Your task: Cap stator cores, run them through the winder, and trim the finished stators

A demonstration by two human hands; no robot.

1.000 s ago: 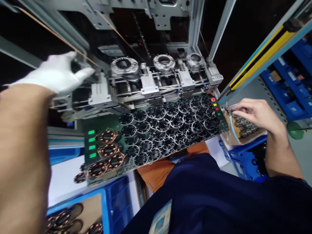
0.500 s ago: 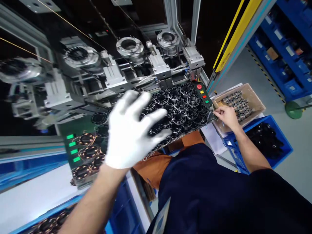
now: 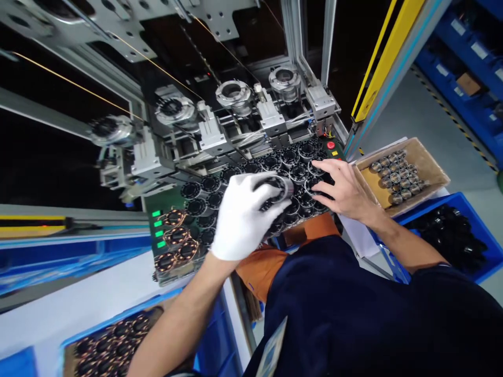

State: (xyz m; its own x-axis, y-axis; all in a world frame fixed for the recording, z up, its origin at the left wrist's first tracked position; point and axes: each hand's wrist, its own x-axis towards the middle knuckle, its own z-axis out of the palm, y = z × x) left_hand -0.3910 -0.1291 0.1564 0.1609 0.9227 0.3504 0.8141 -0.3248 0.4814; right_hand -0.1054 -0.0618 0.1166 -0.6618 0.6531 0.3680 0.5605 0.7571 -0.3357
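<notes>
My left hand (image 3: pixel 245 214), in a white glove, has its fingers curled around a ring-shaped stator core (image 3: pixel 288 188) with a black top and a shiny metal side. This core sits tilted above many similar black cores standing in rows on the green machine table (image 3: pixel 176 192). My right hand (image 3: pixel 346 189) is bare, its fingers apart over the cores at the table's right end. Whether its fingertips touch a core (image 3: pixel 310 184) there cannot be made out. Copper-wound stators (image 3: pixel 176 235) lie at the table's left end.
Winding heads (image 3: pixel 234 94) line the machine behind the table. On the right, a cardboard box (image 3: pixel 428 157) holds metal cores, beside a blue crate (image 3: pixel 481 269) of black parts. A lower-left bin (image 3: pixel 74 335) contains copper-wound stators. A yellow-edged post (image 3: pixel 387 57) rises at the right.
My left hand, spread and raised before, has come down and closed on a stator core. My right hand has moved left from the table's right edge to over the cores. The view has shifted.
</notes>
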